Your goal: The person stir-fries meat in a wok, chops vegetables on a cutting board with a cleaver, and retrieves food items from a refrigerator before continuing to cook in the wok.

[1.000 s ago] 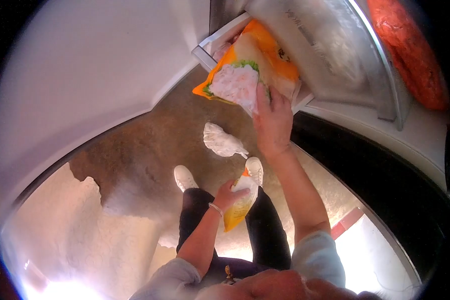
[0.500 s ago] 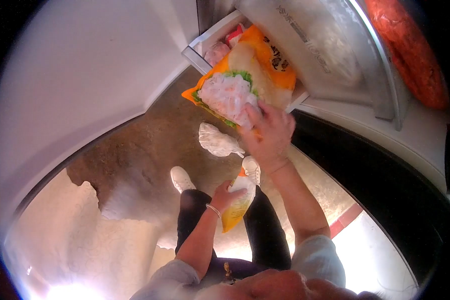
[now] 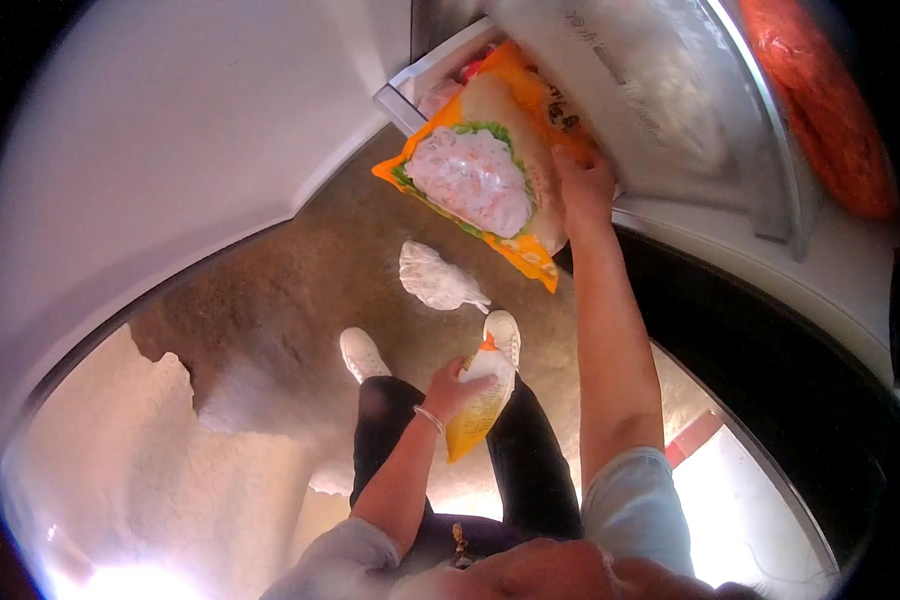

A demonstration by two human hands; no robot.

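A large orange food bag (image 3: 470, 180) with a picture of pale pink pieces lies tilted over the front of an open freezer drawer (image 3: 402, 108). My right hand (image 3: 585, 185) is at the bag's right side, by the drawer's right end; its fingertips are partly hidden there, so its grip is unclear. Low in front of my legs, my left hand (image 3: 452, 390) holds a smaller yellow and white bag (image 3: 478, 412) with an orange top corner. Reddish packages (image 3: 438, 97) show behind the large bag in the drawer.
A white plastic bag (image 3: 440, 277) lies on the brown floor near my shoes (image 3: 363, 354). The white fridge door (image 3: 190, 110) stands at the left. A frosted drawer front (image 3: 660, 90) and a red bag (image 3: 820, 100) are at the upper right.
My right hand has moved from the large bag's lower edge up to its right side. The bag's lower corner now hangs out over the floor. My left hand has barely moved.
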